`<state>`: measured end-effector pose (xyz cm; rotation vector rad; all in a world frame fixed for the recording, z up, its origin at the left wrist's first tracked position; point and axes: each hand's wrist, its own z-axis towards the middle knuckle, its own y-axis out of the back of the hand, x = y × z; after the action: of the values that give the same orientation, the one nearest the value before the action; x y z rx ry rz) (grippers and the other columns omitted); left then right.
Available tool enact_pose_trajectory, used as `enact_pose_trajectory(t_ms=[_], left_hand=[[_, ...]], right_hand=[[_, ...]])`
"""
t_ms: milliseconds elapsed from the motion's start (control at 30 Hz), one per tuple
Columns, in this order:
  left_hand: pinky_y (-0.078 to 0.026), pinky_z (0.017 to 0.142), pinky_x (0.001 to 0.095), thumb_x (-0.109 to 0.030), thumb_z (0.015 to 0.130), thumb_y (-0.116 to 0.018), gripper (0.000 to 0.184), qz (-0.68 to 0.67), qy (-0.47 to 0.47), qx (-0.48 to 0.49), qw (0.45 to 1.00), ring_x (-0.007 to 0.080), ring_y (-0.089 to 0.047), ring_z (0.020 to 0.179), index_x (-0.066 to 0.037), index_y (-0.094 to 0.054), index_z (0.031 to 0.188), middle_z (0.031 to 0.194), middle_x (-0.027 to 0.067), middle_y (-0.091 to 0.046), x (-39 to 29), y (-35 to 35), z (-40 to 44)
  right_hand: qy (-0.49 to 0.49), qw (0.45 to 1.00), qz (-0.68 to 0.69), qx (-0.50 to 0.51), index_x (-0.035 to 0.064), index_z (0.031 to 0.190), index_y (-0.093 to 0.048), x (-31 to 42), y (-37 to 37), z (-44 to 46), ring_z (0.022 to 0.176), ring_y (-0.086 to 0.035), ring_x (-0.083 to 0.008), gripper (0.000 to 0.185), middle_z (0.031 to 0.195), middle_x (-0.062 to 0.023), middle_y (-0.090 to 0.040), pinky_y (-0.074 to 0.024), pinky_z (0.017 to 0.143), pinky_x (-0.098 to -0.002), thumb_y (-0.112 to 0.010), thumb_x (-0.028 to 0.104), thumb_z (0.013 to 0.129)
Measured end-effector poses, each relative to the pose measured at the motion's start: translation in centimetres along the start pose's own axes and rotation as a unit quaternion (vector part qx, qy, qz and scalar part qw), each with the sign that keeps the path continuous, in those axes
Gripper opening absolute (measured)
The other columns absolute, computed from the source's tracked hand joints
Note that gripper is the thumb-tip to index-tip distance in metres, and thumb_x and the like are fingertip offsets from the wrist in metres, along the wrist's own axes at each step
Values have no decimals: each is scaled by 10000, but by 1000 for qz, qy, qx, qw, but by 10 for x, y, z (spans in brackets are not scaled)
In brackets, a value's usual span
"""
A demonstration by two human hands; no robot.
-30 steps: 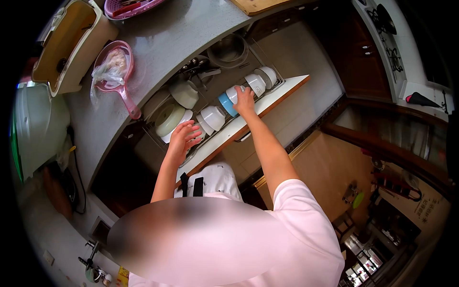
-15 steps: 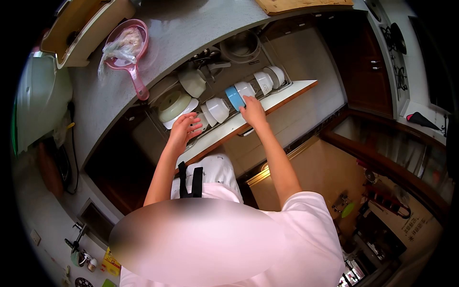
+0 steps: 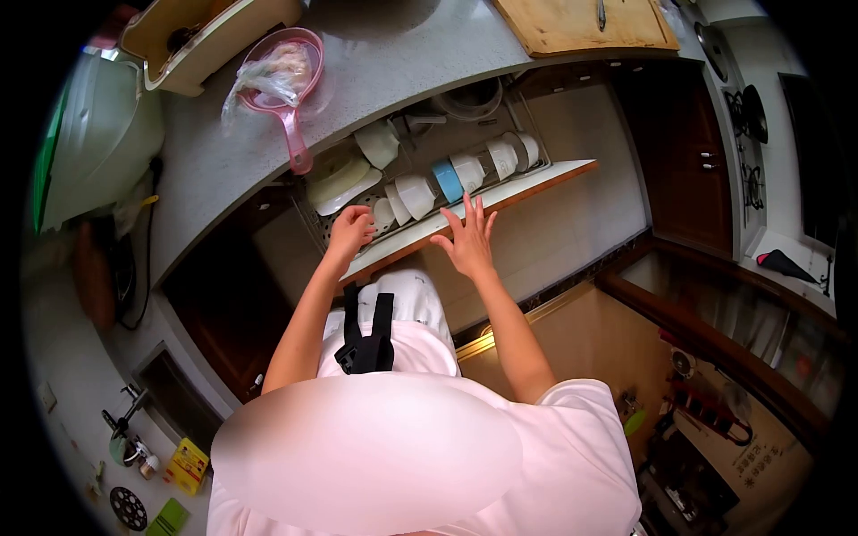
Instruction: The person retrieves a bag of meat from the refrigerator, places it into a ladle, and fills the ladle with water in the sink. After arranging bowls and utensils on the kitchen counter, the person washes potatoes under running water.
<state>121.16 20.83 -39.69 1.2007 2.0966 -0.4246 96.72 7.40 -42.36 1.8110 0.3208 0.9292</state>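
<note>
Here, blue bowl [image 3: 447, 181] in drawer [image 3: 554, 176], just beyond spread right hand [image 3: 466, 245].

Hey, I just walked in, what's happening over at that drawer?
A person is at an open drawer of dishes. The right hand, fingers spread, is by the drawer's front edge, near the blue bowl; it holds nothing. The left hand, loosely curled, is farther left, near the white bowls, and looks empty too. The bowls sit tipped in a row inside. A pink scoop lies on the counter.
</note>
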Motion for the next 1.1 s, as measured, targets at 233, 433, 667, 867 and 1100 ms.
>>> enact_pose_trajectory(t_ms=[233, 433, 667, 867, 1100], left_hand=[[-338, 1112, 520, -178, 853, -615, 560, 424, -122, -12, 897, 349, -479, 1294, -50, -482, 1382, 1366, 176, -526, 17, 13, 3], [-224, 1163, 572, -142, 786, -666, 811, 528, -185, -108, 822, 358, -346, 1391, -79, -283, 1498, 1442, 163, -420, -2, 25, 14], [-230, 1167, 547, -103, 768, -665, 807, 467, -238, -212, 825, 413, -328, 1375, 15, -291, 1473, 1451, 231, -369, -28, 32, 33], [-238, 1173, 522, -101, 803, -637, 737, 388, -188, -275, 859, 438, -299, 1390, 51, -315, 1448, 1477, 272, -325, -32, 30, 23], [-311, 1133, 483, -72, 844, -591, 587, 262, -149, -364, 881, 445, -353, 1348, 38, -400, 1389, 1455, 277, -357, -17, 45, 29]], right_hand=[[20, 999, -21, -17, 181, 1359, -503, 21, -7, 78, 1486, -100, -390, 624, 1574, -161, -214, -51, 1157, -660, -648, 534, 866], [5, 988, 36, -153, 14, 1242, -475, 50, -18, 124, 1324, -347, -376, 600, 1387, -174, -397, -255, 1123, -539, -734, 373, 837], [68, 990, -56, -107, 71, 1193, -521, 48, -23, 160, 1247, -428, -338, 404, 1279, -128, -493, -333, 1063, -515, -687, 166, 837], [88, 993, -61, -43, 89, 1258, -534, 49, -19, 201, 1277, -421, -335, 458, 1296, -117, -512, -336, 1074, -513, -651, 145, 819], [45, 989, -105, 95, 38, 1334, -506, 61, -15, 250, 1293, -414, -378, 578, 1349, -169, -497, -371, 1048, -516, -648, 107, 779]])
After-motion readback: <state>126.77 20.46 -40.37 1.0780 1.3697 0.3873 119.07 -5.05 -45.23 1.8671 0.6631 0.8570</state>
